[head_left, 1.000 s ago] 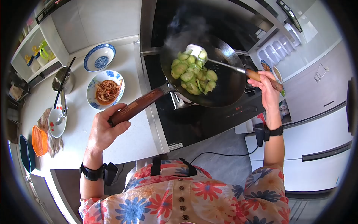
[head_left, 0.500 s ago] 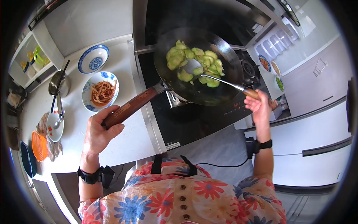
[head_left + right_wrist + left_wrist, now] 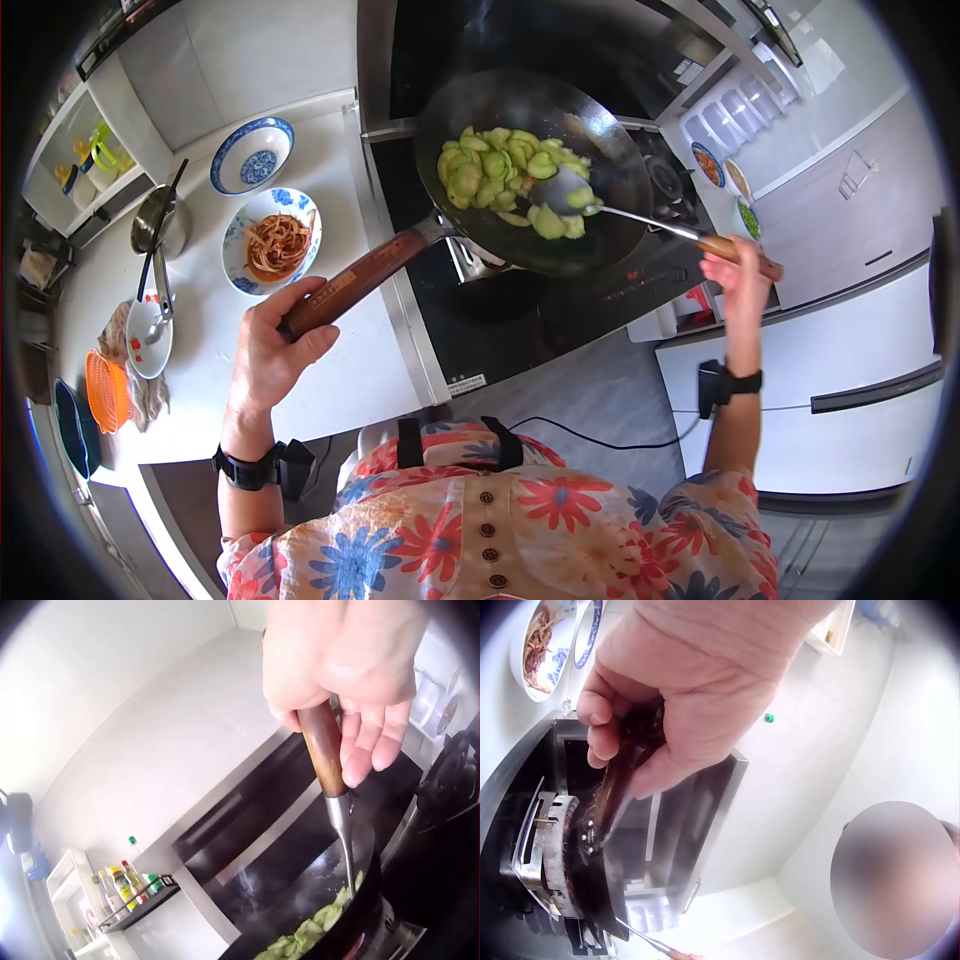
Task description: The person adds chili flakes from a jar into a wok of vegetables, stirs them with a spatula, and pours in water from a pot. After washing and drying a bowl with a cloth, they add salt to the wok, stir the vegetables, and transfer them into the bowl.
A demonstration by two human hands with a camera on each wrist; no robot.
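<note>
My left hand (image 3: 268, 350) grips the end of the wok's wooden handle (image 3: 365, 275), its fingers and thumb curled round it in the left wrist view. On the stove stands the dark wok (image 3: 615, 205), with pale green vegetable slices (image 3: 485, 170) spread over its left and middle. My right hand (image 3: 740, 285) holds a long-handled wok ladle by its wooden handle (image 3: 325, 754). The ladle's bowl (image 3: 560, 190) lies among the slices at their right side, with a few slices on it. In the right wrist view several fingers extend beside the ladle handle.
On the white counter at left stand a bowl of brownish-red strips (image 3: 275, 245), a blue-rimmed bowl (image 3: 252, 157), a metal pot (image 3: 160, 225) and an orange basket (image 3: 107, 390). A second burner (image 3: 668, 185) lies right of the wok, with small filled dishes (image 3: 708, 165) beyond.
The ladle's bowl has gone down from the wok's upper part, then rightward through the slices. The slices have shifted and spread. My right hand has dipped, then moved right. The left keeps its grip.
</note>
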